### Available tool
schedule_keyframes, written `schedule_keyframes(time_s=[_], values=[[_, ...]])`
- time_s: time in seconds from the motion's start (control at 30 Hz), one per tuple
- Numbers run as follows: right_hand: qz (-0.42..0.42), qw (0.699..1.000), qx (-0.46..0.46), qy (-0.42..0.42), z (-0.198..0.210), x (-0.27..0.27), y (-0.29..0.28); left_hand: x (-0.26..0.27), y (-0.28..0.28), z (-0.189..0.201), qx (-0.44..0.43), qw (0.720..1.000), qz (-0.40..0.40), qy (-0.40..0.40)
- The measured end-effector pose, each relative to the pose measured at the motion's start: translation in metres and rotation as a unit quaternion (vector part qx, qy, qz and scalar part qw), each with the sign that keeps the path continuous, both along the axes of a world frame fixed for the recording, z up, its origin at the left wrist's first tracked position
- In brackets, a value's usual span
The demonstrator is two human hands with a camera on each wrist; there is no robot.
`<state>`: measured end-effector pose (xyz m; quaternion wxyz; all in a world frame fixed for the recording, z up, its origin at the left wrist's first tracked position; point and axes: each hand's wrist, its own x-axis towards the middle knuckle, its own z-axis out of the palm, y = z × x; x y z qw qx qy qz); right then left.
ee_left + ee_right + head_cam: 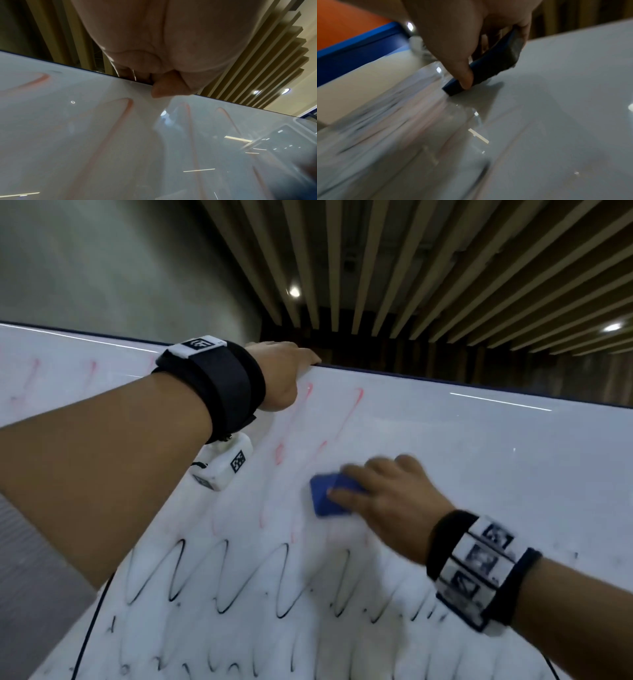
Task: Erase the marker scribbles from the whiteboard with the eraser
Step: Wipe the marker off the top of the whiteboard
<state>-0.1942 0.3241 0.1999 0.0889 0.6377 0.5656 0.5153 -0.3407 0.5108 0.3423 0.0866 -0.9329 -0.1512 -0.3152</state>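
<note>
Head view shows me the blue eraser (pixel 330 498) flat on the whiteboard (pixel 479 446), near the middle, just under the faint red scribbles (pixel 287 440) and above the black scribbles (pixel 226 577). My right hand (pixel 394 501) holds it, fingers (pixel 464 75) curled round its sides. My left hand (pixel 284 371) grips the board's top edge, fingers hooked over it.
</note>
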Motion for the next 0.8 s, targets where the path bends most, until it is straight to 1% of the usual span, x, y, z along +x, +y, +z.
schedule_keyframes(time_s=[0.03, 0.07, 0.1, 0.13, 0.17, 0.2, 0.23, 0.27, 0.3, 0.33, 0.37, 0.4, 0.47, 0.5, 0.53, 0.57, 0.6, 0.67, 0.7, 0.73, 0.77, 0.8], values=[[-0.003, 0.998, 0.053, 0.018, 0.02, 0.005, 0.001, -0.001, 0.002, 0.0, 0.001, 1.0, 0.003, -0.003], [-0.012, 0.99, 0.131, 0.042, 0.043, 0.009, 0.001, -0.002, 0.003, -0.001, 0.001, 1.0, 0.005, -0.005], [-0.029, 0.977, 0.203, 0.063, 0.063, 0.012, -0.002, -0.003, 0.003, -0.002, 0.001, 1.0, 0.007, -0.006], [-0.045, 0.965, 0.243, 0.084, 0.073, 0.014, -0.003, -0.002, 0.004, -0.002, 0.001, 1.0, 0.01, -0.006], [-0.043, 0.965, 0.245, 0.088, 0.07, 0.012, -0.002, -0.002, 0.006, -0.003, 0.004, 1.0, 0.011, -0.007], [-0.028, 0.974, 0.215, 0.07, 0.057, 0.009, 0.001, -0.001, 0.007, -0.003, 0.008, 1.0, 0.01, -0.007], [-0.012, 0.988, 0.152, 0.038, 0.037, 0.004, 0.005, 0.0, 0.009, -0.003, 0.013, 1.0, 0.008, -0.006], [0.001, 0.998, 0.068, 0.006, 0.014, 0.0, 0.006, 0.001, 0.012, -0.003, 0.015, 1.0, 0.009, -0.005], [0.002, 1.0, 0.003, -0.01, -0.001, -0.003, 0.005, 0.001, 0.013, -0.003, 0.017, 1.0, 0.012, -0.003], [0.0, 1.0, -0.028, -0.012, -0.002, -0.003, 0.003, 0.002, 0.014, -0.003, 0.018, 1.0, 0.013, -0.003], [0.003, 1.0, -0.02, -0.006, 0.01, 0.0, 0.001, 0.002, 0.014, -0.003, 0.021, 1.0, 0.013, -0.003], [0.004, 1.0, 0.027, 0.012, 0.028, 0.006, 0.0, 0.002, 0.014, -0.004, 0.024, 1.0, 0.01, -0.005], [-0.02, 0.983, 0.171, 0.067, 0.071, 0.016, -0.004, 0.003, 0.013, -0.004, 0.025, 1.0, 0.006, -0.007], [-0.04, 0.971, 0.217, 0.089, 0.083, 0.018, -0.008, 0.003, 0.013, -0.004, 0.022, 1.0, 0.006, -0.007], [-0.047, 0.967, 0.232, 0.096, 0.084, 0.02, -0.008, 0.003, 0.014, -0.005, 0.02, 1.0, 0.006, -0.006], [-0.037, 0.97, 0.225, 0.088, 0.075, 0.018, -0.007, 0.003, 0.014, -0.005, 0.02, 1.0, 0.007, -0.005], [-0.019, 0.977, 0.201, 0.068, 0.06, 0.016, -0.006, 0.003, 0.014, -0.005, 0.022, 1.0, 0.005, -0.005], [0.001, 0.992, 0.122, 0.033, 0.029, 0.011, -0.009, 0.003, 0.015, -0.005, 0.028, 1.0, 0.001, -0.007], [-0.001, 0.995, 0.1, 0.029, 0.026, 0.012, -0.013, 0.002, 0.016, -0.005, 0.029, 1.0, 0.001, -0.007], [-0.007, 0.994, 0.101, 0.037, 0.033, 0.014, -0.016, 0.002, 0.016, -0.005, 0.027, 1.0, 0.001, -0.007], [-0.021, 0.989, 0.134, 0.062, 0.048, 0.017, -0.019, 0.002, 0.016, -0.005, 0.026, 1.0, 0.001, -0.007], [-0.038, 0.978, 0.186, 0.091, 0.064, 0.021, -0.02, 0.002, 0.015, -0.005, 0.026, 1.0, 0.001, -0.008]])
